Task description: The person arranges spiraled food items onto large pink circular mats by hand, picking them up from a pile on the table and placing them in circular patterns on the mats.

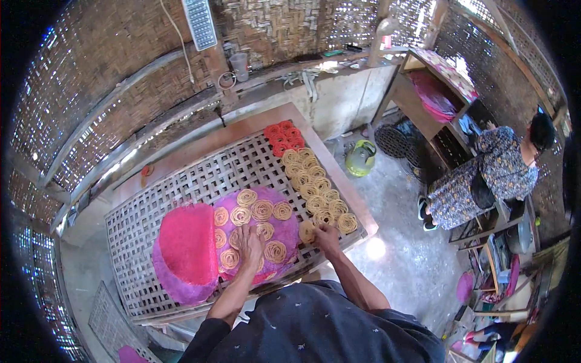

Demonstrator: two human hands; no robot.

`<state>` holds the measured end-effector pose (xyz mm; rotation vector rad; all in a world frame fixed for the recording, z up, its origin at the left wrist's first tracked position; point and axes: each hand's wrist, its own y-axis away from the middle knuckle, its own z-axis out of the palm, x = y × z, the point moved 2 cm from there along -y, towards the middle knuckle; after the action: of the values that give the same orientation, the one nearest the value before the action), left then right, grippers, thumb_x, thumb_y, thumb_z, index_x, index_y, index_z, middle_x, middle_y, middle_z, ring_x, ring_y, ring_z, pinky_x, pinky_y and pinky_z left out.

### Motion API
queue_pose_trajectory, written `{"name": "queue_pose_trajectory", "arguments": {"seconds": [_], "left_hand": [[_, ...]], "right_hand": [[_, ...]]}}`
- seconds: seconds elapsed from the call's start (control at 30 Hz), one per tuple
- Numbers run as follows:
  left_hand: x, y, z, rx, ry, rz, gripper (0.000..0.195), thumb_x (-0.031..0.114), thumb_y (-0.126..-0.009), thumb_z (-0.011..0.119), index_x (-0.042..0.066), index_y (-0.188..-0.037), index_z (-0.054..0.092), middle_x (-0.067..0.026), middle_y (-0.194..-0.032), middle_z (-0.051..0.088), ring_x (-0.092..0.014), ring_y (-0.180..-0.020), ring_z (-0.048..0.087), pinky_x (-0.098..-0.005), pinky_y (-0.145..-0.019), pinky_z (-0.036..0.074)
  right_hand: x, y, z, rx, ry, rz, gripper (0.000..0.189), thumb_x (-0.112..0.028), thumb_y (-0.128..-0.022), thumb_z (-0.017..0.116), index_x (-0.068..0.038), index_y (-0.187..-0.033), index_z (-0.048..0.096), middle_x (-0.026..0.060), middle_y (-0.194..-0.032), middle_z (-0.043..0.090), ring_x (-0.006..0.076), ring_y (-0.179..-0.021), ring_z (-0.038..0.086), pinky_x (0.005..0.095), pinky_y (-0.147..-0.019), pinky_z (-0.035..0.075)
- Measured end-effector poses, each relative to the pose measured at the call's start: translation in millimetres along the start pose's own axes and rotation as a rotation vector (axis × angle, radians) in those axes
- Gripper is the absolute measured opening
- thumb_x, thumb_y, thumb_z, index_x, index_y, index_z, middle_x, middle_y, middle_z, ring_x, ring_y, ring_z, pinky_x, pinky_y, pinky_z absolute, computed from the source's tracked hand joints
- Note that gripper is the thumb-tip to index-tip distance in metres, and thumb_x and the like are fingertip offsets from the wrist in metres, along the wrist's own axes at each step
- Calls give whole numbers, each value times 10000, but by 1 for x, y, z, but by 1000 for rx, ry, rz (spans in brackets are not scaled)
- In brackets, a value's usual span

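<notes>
Several tan coiled noodle-like rounds (262,210) lie spaced out on a round purple mat (231,199). My left hand (250,246) is over this mat, its fingers at a tan coil; whether it grips the coil is hidden. My right hand (327,239) pinches the edge of another tan coil (307,231) on the woven bamboo tray (181,181). Beyond it, rows of tan coils (322,183) run along the tray's far right side, with several red coils (284,137) at their end. A pink and purple mat (189,245) is folded over on the left.
The tray rests on a wooden-edged table (313,140). A green gas cylinder (361,158) stands on the floor beyond its right edge. A person (490,177) in patterned clothes is by a wooden shelf unit (417,104) at the right; part of another person (499,333) shows at lower right.
</notes>
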<state>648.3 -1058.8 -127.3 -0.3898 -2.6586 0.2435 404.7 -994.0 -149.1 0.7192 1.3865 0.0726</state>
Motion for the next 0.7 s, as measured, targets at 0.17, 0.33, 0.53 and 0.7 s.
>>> {"name": "queue_pose_trajectory", "arguments": {"seconds": [0.17,0.33,0.53,0.7], "left_hand": [[-6,-12,8,-43,51,-46,310,57,-694,655,-19,-974,545,-204,-971,544,-371,-968,504,-454,-849,412],[-7,-22,15,-75,235,-188,330,-5,-651,640,9,-961,527,-174,-893,559,-354,-899,544,-446,-795,435],[-7,-22,14,-126,376,-267,314,-44,-660,591,22,-958,520,-132,-816,541,-295,-752,562,-395,-676,462],[43,-21,1,-99,635,-281,304,-31,-686,595,41,-972,522,-134,-821,540,-271,-774,573,-375,-701,470]], "right_hand": [[5,21,-43,189,117,-54,182,-141,-800,635,23,-877,634,76,-729,635,139,-629,592,288,-552,488],[1,19,-71,336,557,-352,227,-185,-817,599,-23,-968,647,164,-823,658,292,-750,646,376,-675,509],[-24,36,-62,384,936,-524,271,-239,-808,617,-58,-1007,645,173,-957,634,360,-830,628,432,-692,507],[-21,30,-36,379,863,-575,304,-285,-828,616,-43,-1011,641,161,-920,641,288,-785,644,400,-666,511]]}}
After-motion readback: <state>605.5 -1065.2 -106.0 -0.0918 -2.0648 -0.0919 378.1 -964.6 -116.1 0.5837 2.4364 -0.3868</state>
